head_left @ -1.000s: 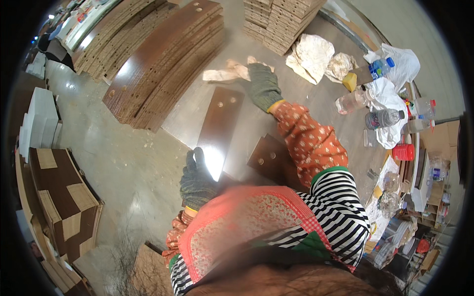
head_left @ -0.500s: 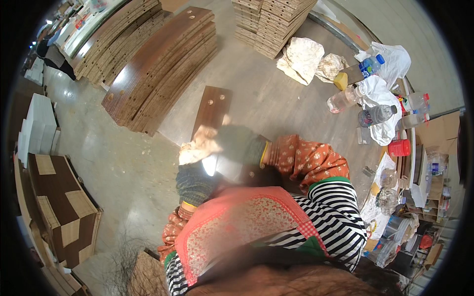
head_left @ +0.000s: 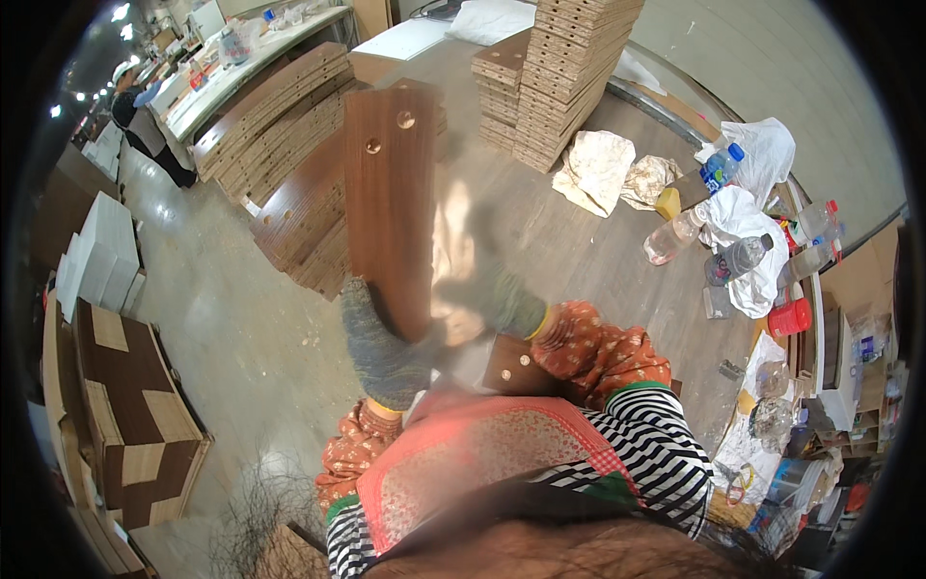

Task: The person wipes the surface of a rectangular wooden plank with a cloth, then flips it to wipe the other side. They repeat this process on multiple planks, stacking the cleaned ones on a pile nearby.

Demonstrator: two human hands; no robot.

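Head view shows the board (head_left: pixel 391 203) lifted now: half a second ago it lay flat on the floor ahead of me, and my gloved hands were low and close together by my chest. Now it stands up in front of me, its long axis running from my hands away toward the far stacks, two drilled holes near its far end and its dark brown face toward me. My left hand (head_left: pixel 381 352), in a grey glove, is closed around the lower left edge of the board. My right hand (head_left: pixel 487 299) is blurred; it lies against the board's lower right side with a pale rag (head_left: pixel 453 241) smeared with motion above it, and I cannot tell whether its fingers are closed. A smaller brown piece (head_left: pixel 516 365) with holes sits just below my right wrist, near my knee.

Left of the board, more boards are piled in a low stack (head_left: pixel 304 217) on the floor. A tall stack of pale panels (head_left: pixel 569 68) rises beyond. Crumpled cloths (head_left: pixel 598 169) and plastic bottles (head_left: pixel 675 236) lie to the right.
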